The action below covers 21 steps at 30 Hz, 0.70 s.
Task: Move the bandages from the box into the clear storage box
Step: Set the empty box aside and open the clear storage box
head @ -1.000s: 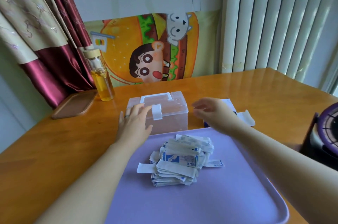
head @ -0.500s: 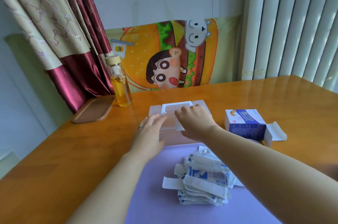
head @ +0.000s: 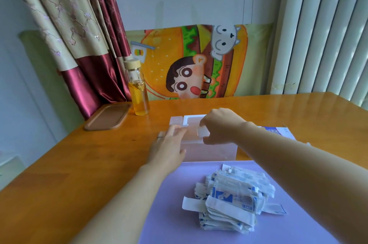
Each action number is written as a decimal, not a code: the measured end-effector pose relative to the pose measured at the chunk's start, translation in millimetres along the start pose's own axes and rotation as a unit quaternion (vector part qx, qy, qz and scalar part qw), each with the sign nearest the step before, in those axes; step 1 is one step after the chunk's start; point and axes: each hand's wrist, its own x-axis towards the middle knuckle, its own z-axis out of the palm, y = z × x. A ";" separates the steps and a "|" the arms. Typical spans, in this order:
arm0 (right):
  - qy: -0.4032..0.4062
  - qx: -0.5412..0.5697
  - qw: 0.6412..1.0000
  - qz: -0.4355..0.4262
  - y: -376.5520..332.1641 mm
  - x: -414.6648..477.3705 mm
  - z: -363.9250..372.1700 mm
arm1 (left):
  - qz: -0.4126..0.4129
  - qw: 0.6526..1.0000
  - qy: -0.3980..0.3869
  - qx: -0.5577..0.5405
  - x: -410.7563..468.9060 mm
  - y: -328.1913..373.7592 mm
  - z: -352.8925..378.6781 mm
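Clear storage box sits on worktop. Left grip spread flat on its left end; right grip pinching white latch. Bandages piled near, on purple mat.

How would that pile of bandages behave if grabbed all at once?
The bandages are probably light and floppy: thin paper wrappers with curling ends. Loosely stacked and askew, they would likely slide apart and scatter.

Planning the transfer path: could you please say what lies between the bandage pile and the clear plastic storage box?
In the head view, only a bare strip of the flat purple mat lies between them.
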 end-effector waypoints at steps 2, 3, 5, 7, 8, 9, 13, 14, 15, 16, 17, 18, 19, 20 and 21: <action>0.000 0.079 0.997 0.015 7.8 2.1 -8.5 | 0.003 1.000 0.013 0.013 3.1 -5.2 -1.5; 0.014 0.107 0.994 0.025 11.9 2.7 -12.1 | 0.000 1.000 0.019 0.011 4.5 -8.4 -2.3; 0.060 0.113 0.991 0.043 20.5 3.8 -16.4 | -0.006 1.000 0.022 0.001 8.2 -13.9 -4.2; 0.085 0.096 0.990 0.054 25.2 4.9 -17.2 | -0.009 0.999 0.015 -0.029 12.3 -15.9 -7.6; 0.089 0.096 0.990 0.056 26.0 6.0 -16.5 | -0.008 0.999 0.012 -0.051 14.4 -16.2 -9.9; 0.094 0.103 0.989 0.058 26.2 7.2 -15.6 | -0.006 0.997 0.008 -0.071 16.4 -16.1 -12.2; 0.108 0.127 0.983 0.076 27.3 13.1 -15.4 | 0.002 0.996 0.009 -0.090 26.6 -15.9 -21.6; 0.121 0.136 0.980 0.080 27.7 14.1 -16.3 | 0.004 0.996 0.013 -0.087 30.6 -16.0 -24.4; 0.144 0.146 0.975 0.086 27.4 13.3 -17.8 | 0.004 0.996 0.016 -0.085 35.0 -16.0 -27.6; 0.180 0.158 0.967 0.088 27.7 11.1 -18.7 | 0.004 0.996 0.020 -0.089 40.1 -15.8 -30.6; 0.220 0.170 0.957 0.084 27.6 6.7 -18.9 | 0.001 0.995 0.024 -0.096 45.4 -15.6 -33.4; 0.254 0.179 0.948 0.073 26.7 0.6 -18.1 | -0.004 0.994 0.029 -0.107 50.9 -15.4 -35.9; 0.265 0.183 0.945 0.062 25.2 -7.0 -15.2 | -0.014 0.992 0.032 -0.121 56.0 -14.8 -39.0; 0.251 0.182 0.949 0.055 23.8 -15.0 -10.1 | -0.028 0.989 0.036 -0.137 61.6 -14.4 -42.0; 0.206 0.175 0.961 0.059 22.6 -21.8 -3.2 | -0.046 0.986 0.040 -0.156 66.9 -13.6 -45.1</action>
